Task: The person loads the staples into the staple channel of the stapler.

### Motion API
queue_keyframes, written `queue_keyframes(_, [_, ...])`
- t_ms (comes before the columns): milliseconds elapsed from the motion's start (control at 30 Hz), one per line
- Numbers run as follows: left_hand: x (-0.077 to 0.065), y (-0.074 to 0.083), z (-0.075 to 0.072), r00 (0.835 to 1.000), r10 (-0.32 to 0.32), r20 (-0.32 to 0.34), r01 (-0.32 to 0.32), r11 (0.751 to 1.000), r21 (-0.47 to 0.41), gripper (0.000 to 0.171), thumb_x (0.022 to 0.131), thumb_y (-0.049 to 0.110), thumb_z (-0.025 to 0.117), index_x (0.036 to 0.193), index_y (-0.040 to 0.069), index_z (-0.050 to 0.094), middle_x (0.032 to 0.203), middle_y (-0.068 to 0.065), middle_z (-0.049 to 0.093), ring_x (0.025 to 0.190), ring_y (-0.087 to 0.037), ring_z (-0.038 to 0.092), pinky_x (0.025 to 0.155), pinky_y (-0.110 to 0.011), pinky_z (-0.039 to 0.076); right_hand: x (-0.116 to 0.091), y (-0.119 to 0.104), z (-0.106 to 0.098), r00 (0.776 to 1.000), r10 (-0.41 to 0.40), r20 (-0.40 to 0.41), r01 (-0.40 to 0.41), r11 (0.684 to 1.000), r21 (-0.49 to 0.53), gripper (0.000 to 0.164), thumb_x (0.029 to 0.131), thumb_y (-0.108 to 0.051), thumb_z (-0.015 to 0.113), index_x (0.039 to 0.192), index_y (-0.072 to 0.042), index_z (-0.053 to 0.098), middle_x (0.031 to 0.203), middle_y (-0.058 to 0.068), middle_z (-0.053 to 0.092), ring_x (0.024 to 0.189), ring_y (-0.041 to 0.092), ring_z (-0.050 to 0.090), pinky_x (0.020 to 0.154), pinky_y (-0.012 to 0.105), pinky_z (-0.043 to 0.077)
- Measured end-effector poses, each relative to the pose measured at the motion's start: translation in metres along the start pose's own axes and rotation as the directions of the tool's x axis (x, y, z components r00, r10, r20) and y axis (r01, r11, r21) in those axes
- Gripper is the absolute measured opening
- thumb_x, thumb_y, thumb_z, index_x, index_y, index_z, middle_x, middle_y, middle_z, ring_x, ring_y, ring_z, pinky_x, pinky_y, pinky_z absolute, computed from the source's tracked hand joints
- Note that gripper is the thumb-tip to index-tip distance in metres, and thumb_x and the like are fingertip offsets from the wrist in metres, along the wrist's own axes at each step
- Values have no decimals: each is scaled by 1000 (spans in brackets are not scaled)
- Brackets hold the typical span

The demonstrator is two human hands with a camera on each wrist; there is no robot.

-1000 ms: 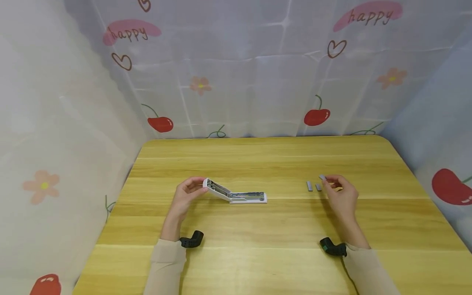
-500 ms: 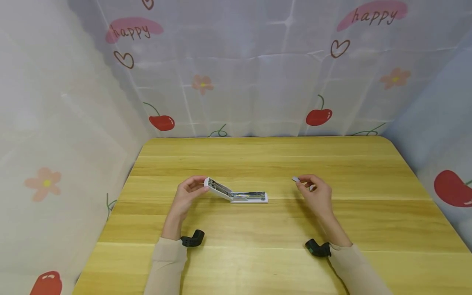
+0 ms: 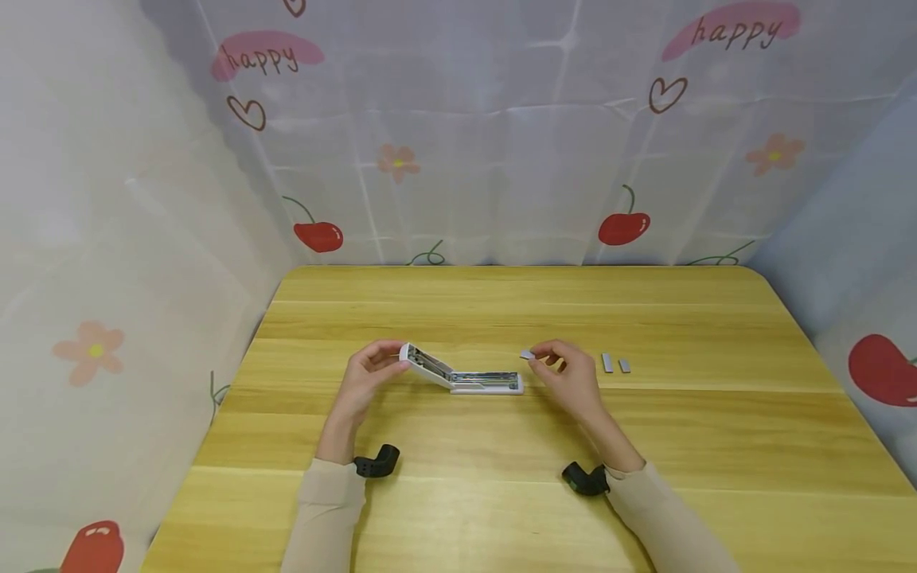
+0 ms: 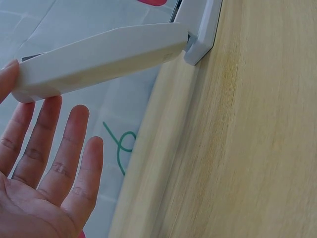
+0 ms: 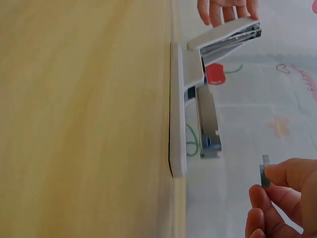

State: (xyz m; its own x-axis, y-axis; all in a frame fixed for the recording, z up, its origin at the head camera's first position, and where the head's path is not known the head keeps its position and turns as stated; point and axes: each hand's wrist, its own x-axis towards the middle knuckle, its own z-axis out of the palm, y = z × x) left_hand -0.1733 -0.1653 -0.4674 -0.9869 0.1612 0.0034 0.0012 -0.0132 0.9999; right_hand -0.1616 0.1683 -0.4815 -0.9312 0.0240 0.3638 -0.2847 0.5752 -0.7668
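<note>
A white stapler (image 3: 487, 390) lies on the table, its top arm swung far back so the metal magazine (image 5: 208, 119) is exposed. My left hand (image 3: 367, 380) pinches the end of that raised arm between thumb and fingertips; the left wrist view shows the white top cover (image 4: 104, 59) resting on two fingers, the others straight and free. Just beyond the stapler's right end, my right hand (image 3: 569, 378) pinches a short strip of staples (image 3: 527, 355) between thumb and forefinger. In the right wrist view the strip (image 5: 265, 171) is apart from the magazine.
Two more staple strips lie to the right of my right hand, a longer one (image 3: 607, 363) and a shorter one (image 3: 625, 366). The wooden table (image 3: 473, 493) ends at a patterned curtain (image 3: 494, 159) behind. A black wrist camera (image 3: 586, 479) sits by each sleeve.
My right hand has moved left with the pinched staple strip, away from the two strips on the table to the stapler's right end. The left hand keeps holding the raised arm.
</note>
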Motion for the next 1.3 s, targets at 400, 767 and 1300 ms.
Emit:
queue_keyframes(400, [0,0,1,1000,5,0,-5,1000,8,39,88,1,69,123,-9,56,105,9,66,100,-16,63,90,-32,55,3,-12,26,994,-49,100,49,999,3,9,84,-10,75,93,-9,74,89,6,72,78,20,58,64,26,45])
queue_keyframes(767, [0,0,1,1000,14,12,-14,1000,-8,40,88,1,68,124,-10,55,105,9,66,99,-13,64,90,-33,55,4,-16,42,982,-102,157,107,994,-25,8,83,-12,77,90,-10,76,82,2,73,77,18,58,65,28,45])
queue_keyframes(1300, [0,-1,2,1000,13,8,-12,1000,-13,40,88,0,68,124,-10,55,103,10,66,96,-9,64,88,-31,55,2,-22,51,973,-117,201,135,988,-78,9,81,-13,79,89,-11,76,89,2,73,81,19,57,69,29,46])
